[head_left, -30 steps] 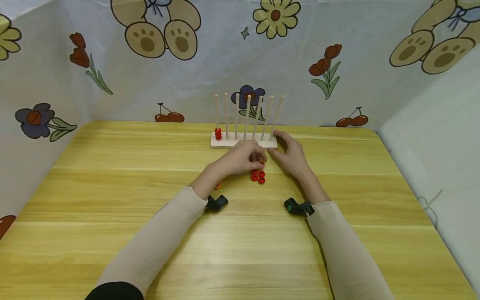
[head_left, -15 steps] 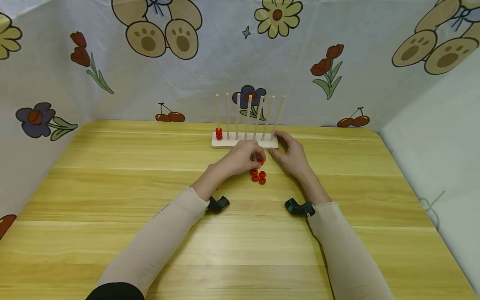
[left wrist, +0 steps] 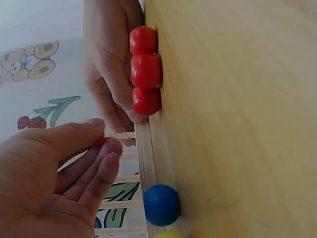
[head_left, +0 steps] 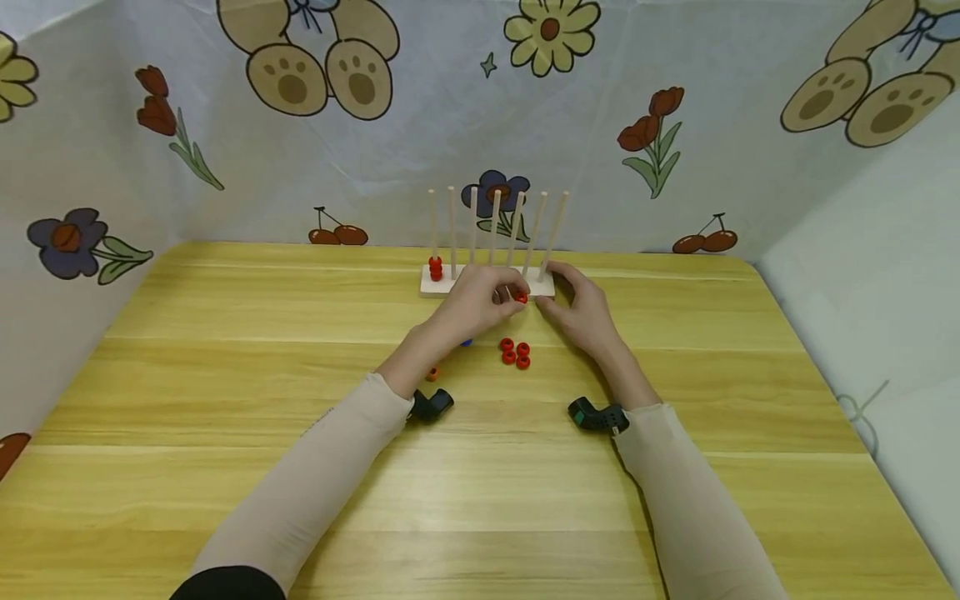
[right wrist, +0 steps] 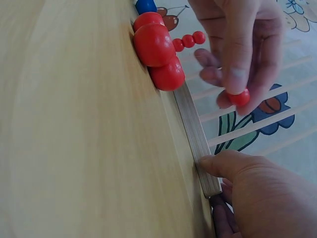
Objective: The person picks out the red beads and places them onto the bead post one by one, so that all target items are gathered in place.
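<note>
My left hand (head_left: pixel 480 298) pinches a red bead (right wrist: pixel 239 97) between thumb and fingertips, in front of the wooden peg rack (head_left: pixel 437 287). The right hand (head_left: pixel 581 308) grips the right end of the rack's base, with the thumb at its front edge (right wrist: pixel 200 144) and the fingers behind. Upright pegs stand in a row along the base, and red beads (head_left: pixel 436 268) are stacked low on the leftmost peg. Several loose red beads (head_left: pixel 508 357) lie on the table in a small cluster, between the forearms.
Partly covered by the left arm, a blue bead (head_left: pixel 467 342) and an orange bead (head_left: pixel 432 374) lie on the wooden table (head_left: pixel 495 492). The edge of a yellow bead (left wrist: pixel 169 234) shows in the left wrist view. A patterned cloth (head_left: pixel 405 150) hangs behind.
My left hand has lifted a red bead from beside the cluster and moved it away from me, up to the rack's front. The blue bead has come into sight. The right hand stays put.
</note>
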Available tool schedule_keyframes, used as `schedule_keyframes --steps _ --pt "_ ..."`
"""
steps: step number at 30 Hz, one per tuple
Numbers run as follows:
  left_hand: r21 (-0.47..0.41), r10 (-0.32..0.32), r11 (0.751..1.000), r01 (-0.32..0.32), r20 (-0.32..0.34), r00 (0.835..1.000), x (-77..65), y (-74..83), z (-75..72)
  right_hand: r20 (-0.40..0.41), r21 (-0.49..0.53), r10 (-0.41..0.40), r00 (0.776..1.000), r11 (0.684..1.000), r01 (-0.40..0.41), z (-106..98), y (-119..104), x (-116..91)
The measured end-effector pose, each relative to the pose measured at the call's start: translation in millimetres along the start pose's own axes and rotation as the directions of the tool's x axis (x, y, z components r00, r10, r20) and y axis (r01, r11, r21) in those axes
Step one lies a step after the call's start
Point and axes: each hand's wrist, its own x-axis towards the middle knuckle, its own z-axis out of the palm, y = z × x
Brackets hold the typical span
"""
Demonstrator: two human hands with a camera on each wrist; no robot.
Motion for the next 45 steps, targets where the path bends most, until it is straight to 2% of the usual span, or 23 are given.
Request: schedule_keyframes --steps 3,9,12,16,19,21,29,35,39,45 --pt "-0.008 0.014 1.000 -0.015 -0.058 0.998 0.1 3.9 -4.8 -0.004 -0.005 -0.008 1.000 1.000 0.008 0 -1 1" --pt "-0.046 0.016 0.999 -0.022 -0.128 0.992 -0.5 10.8 -16.0 -0.001 -0.025 0.001 1.000 1.000 -0.001 0 0 2" --pt "-0.069 0.038 0.996 -0.052 -0.192 0.981 -0.1 13.2 -23.6 -0.004 -0.025 -0.002 1.000 1.000 0.002 0 0 2" --pt "-0.064 0.064 0.994 -0.085 -0.283 0.957 -1.5 15.8 -36.3 0.001 -0.018 0.005 1.000 1.000 -0.005 1 1 2" --pt "-0.055 0.078 0.993 -0.103 -0.347 0.935 -2.3 17.6 -47.2 0.009 -0.012 0.013 1.000 1.000 -0.012 1 2 1" --pt "-0.053 0.092 0.991 -0.122 -0.397 0.913 -2.1 18.2 -54.3 0.007 -0.011 0.011 1.000 1.000 -0.011 0 2 2" --pt "-0.073 0.106 0.981 -0.180 -0.578 0.809 -4.7 14.7 -76.4 0.010 -0.019 0.001 1.000 1.000 -0.001 0 3 3" --pt "-0.081 0.073 0.982 -0.171 -0.671 0.738 -8.1 12.5 -91.3 0.012 -0.014 0.005 1.000 1.000 -0.005 1 3 1" --pt "-0.093 0.024 0.988 -0.127 -0.707 0.707 -8.5 8.2 -95.6 0.011 -0.015 0.005 1.000 1.000 -0.005 1 1 1" --pt "-0.113 -0.023 0.990 -0.086 -0.723 0.691 -8.2 2.7 -95.4 0.004 -0.021 0.001 1.000 1.000 -0.001 2 3 2"
